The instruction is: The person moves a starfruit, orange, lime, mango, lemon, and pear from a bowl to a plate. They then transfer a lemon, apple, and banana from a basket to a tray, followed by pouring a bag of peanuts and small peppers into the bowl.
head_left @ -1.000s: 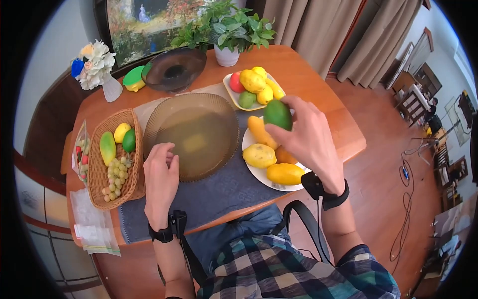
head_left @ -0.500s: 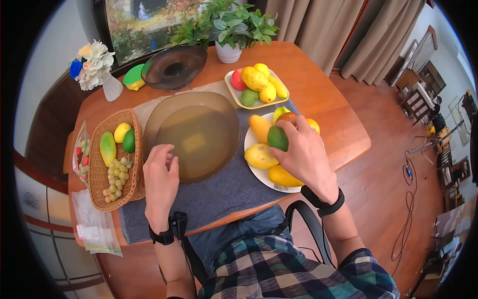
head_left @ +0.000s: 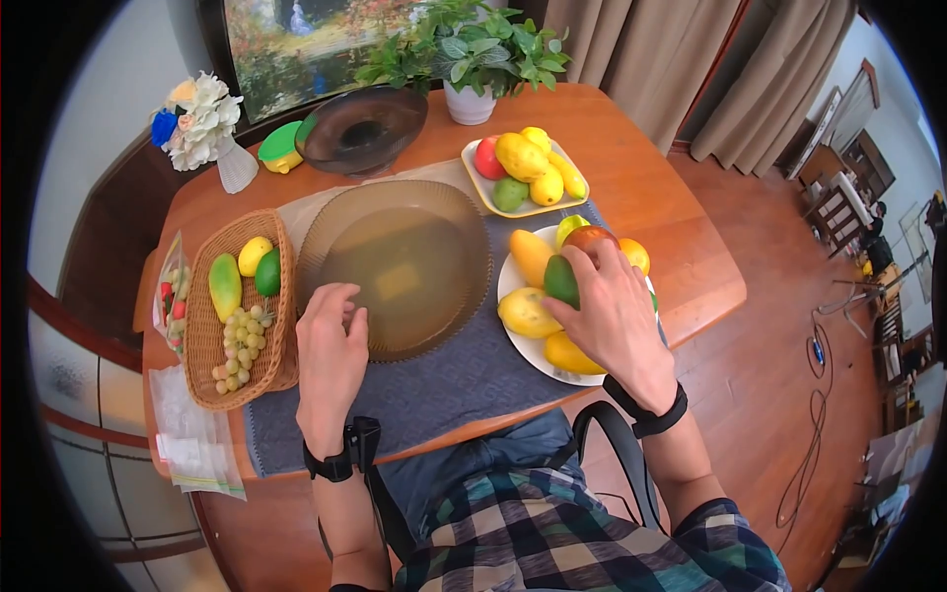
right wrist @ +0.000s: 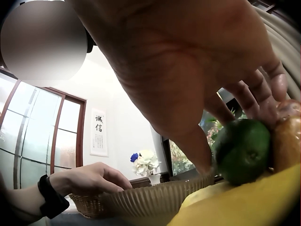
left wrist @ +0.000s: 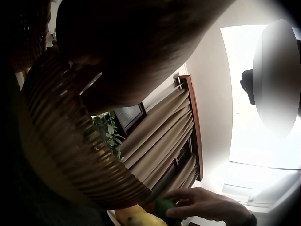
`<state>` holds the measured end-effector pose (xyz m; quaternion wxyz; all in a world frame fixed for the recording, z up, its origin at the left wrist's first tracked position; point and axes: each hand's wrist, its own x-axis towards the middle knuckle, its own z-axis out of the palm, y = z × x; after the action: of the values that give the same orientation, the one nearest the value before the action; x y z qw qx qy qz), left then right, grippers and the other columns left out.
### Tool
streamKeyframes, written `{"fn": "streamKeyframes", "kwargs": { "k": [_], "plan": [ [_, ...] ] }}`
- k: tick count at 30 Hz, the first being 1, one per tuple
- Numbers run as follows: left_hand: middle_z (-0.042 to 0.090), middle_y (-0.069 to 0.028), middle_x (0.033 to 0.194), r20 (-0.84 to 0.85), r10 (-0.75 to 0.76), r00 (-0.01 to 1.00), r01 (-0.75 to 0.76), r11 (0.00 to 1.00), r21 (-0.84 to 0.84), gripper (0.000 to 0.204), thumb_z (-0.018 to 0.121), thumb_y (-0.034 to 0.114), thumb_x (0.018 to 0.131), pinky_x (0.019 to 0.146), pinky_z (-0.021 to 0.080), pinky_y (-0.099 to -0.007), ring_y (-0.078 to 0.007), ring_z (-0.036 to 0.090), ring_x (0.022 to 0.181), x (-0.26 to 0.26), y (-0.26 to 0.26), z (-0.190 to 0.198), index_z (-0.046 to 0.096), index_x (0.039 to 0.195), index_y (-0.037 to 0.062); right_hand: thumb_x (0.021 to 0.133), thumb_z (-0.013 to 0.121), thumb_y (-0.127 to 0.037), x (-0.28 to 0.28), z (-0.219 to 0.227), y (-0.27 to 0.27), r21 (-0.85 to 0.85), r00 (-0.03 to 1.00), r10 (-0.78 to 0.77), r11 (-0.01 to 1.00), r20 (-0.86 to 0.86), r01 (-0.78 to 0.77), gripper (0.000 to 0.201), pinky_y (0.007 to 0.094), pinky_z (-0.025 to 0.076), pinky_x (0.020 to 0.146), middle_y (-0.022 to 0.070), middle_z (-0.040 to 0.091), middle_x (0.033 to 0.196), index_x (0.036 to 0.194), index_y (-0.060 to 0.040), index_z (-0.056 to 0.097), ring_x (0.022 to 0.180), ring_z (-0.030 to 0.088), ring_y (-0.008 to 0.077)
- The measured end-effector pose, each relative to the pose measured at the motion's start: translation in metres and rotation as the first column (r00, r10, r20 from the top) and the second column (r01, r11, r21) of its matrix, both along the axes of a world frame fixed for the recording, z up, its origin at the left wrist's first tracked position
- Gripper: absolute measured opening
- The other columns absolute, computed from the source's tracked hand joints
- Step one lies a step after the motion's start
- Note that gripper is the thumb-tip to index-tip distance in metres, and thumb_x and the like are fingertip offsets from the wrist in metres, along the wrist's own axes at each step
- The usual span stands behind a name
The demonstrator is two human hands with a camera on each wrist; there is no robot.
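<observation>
A dark green fruit point(head_left: 561, 281) sits low among the fruit on the white plate point(head_left: 515, 343), with the thumb and fingers of my right hand point(head_left: 621, 321) round it. In the right wrist view the green fruit point(right wrist: 242, 150) lies beside a reddish-brown fruit point(right wrist: 288, 136), which the other fingers touch. Yellow mango-like fruits point(head_left: 529, 312) surround it. My left hand point(head_left: 329, 350), fingers loosely bent and holding nothing, is at the near left rim of the large amber dish point(head_left: 395, 326).
A wicker basket point(head_left: 283, 340) of grapes, lemon and green fruits stands left. Behind are a small fruit tray point(head_left: 538, 209), a dark glass bowl point(head_left: 363, 128), a potted plant point(head_left: 470, 104) and a flower vase point(head_left: 237, 166). Plastic bags point(head_left: 197, 444) lie at the left edge.
My right hand has lowered the green fruit from above the white plate down among the fruit there. My left hand stays near the dish. The head view has shifted slightly.
</observation>
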<state>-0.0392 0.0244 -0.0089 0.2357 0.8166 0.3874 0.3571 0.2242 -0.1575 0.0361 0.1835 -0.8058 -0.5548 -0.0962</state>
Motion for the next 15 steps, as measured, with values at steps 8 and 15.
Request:
{"fn": "streamKeyframes", "kwargs": {
  "k": [8, 15],
  "plan": [
    [0.071, -0.0224, 0.117, 0.025, -0.021, 0.999, 0.021, 1.0, -0.019, 0.025, 0.07, -0.005, 0.092, 0.088, 0.059, -0.0451, -0.0401, 0.073, 0.1, -0.001, 0.0, 0.0, 0.069, 0.118, -0.0059, 0.083, 0.089, -0.029, 0.001, -0.002, 0.001, 0.057, 0.997, -0.026, 0.998, 0.066, 0.022, 0.054, 0.0519, 0.052, 0.095, 0.0163, 0.064, 0.12, 0.128, -0.0059, 0.069, 0.116, 0.064, 0.0381],
    [0.073, -0.0178, 0.114, 0.043, -0.018, 0.999, 0.016, 0.999, 0.038, 0.024, 0.069, -0.006, 0.094, 0.085, 0.061, -0.0384, -0.0306, 0.076, 0.095, -0.003, 0.001, 0.001, 0.071, 0.118, -0.0064, 0.086, 0.087, -0.015, -0.03, 0.034, -0.001, 0.15, 0.997, -0.015, 0.988, -0.074, 0.026, 0.051, 0.0489, 0.052, 0.098, 0.0203, 0.067, 0.125, 0.131, -0.0019, 0.067, 0.115, 0.065, 0.0415]
  ]
}}
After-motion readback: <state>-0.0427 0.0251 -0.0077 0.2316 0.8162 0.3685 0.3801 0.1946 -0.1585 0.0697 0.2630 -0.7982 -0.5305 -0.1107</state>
